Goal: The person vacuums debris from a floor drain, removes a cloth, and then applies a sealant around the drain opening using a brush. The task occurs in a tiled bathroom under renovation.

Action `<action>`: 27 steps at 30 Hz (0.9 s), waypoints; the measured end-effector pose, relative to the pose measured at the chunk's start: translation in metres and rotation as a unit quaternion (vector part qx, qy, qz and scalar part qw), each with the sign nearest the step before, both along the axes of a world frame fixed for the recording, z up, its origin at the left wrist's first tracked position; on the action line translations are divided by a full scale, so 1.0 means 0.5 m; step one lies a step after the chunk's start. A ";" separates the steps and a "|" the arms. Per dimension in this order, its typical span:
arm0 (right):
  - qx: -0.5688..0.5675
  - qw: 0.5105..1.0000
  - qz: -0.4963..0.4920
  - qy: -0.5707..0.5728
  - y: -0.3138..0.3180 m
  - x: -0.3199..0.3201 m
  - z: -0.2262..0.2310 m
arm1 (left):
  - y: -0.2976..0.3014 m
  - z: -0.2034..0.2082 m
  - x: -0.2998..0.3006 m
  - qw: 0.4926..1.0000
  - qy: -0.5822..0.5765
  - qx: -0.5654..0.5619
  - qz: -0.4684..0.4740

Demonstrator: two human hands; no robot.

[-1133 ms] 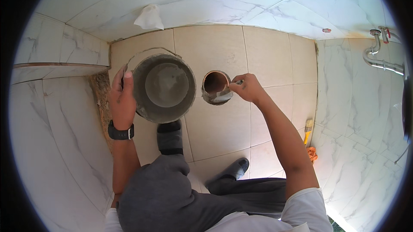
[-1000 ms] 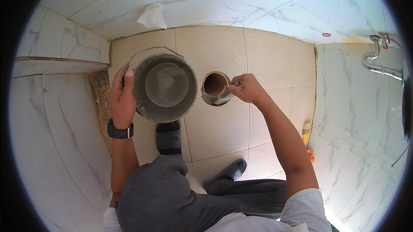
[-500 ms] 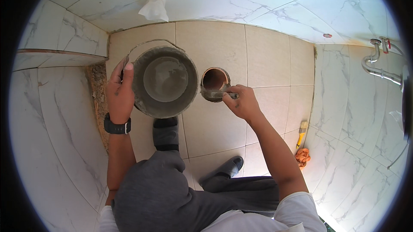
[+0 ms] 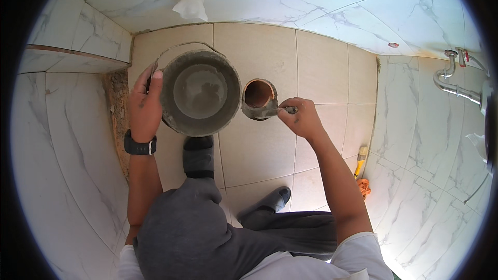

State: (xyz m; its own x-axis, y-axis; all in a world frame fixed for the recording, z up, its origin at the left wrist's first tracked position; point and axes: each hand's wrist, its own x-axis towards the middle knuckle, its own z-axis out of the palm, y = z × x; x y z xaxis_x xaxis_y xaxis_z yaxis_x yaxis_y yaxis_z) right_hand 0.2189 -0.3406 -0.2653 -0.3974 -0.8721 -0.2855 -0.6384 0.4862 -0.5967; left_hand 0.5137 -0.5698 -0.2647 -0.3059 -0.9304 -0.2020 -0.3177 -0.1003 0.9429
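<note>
My left hand (image 4: 146,104) is closed on the left rim of a round grey bucket (image 4: 171,119), beside the end of its thin wire handle. Wet grey cement slurry (image 4: 201,88) coats the bucket's bottom. Right of it, an open reddish-brown pipe (image 4: 259,93) rises from the floor with grey mortar (image 4: 247,107) around its outside. In my right hand (image 4: 301,116) is a small trowel (image 4: 268,113), pinched by its handle. The mortar-smeared blade lies along the near side of the pipe; its edges blend into the mortar.
Beige tiles (image 4: 259,153) cover the floor between marble-patterned walls. A yellow-handled brush (image 4: 360,161) and an orange cloth (image 4: 364,188) lie at the right wall. Crumpled white plastic (image 4: 191,6) is at the far wall. A chrome drain pipe (image 4: 456,91) juts out at right.
My right hand has shifted to the right and slightly away from me, drawing the trowel along the pipe's near side. My left hand stays on the bucket.
</note>
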 end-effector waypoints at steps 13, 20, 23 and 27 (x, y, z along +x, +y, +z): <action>0.144 0.986 0.060 -0.058 -0.076 -0.077 -0.028 | -0.008 -0.003 0.020 0.999 0.026 0.001 -0.029; 0.214 0.962 0.163 0.036 -0.150 -0.040 -0.021 | -0.009 -0.001 0.017 0.999 0.019 -0.003 -0.027; 0.248 0.943 0.216 0.048 -0.189 -0.012 -0.005 | -0.008 0.001 0.017 0.999 0.021 -0.010 -0.022; 0.249 0.937 0.241 0.049 -0.213 -0.013 0.034 | -0.010 -0.001 0.017 0.999 0.030 -0.004 -0.030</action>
State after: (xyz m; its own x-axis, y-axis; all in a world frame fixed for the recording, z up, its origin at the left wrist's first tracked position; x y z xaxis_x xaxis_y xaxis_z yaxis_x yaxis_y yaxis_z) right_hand 0.2125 -0.4469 -0.2481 -0.0373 -0.7258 -0.6869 -0.8952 0.3297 -0.2998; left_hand 0.5220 -0.5749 -0.2650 -0.3730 -0.9114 -0.1740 -0.2665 -0.0744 0.9610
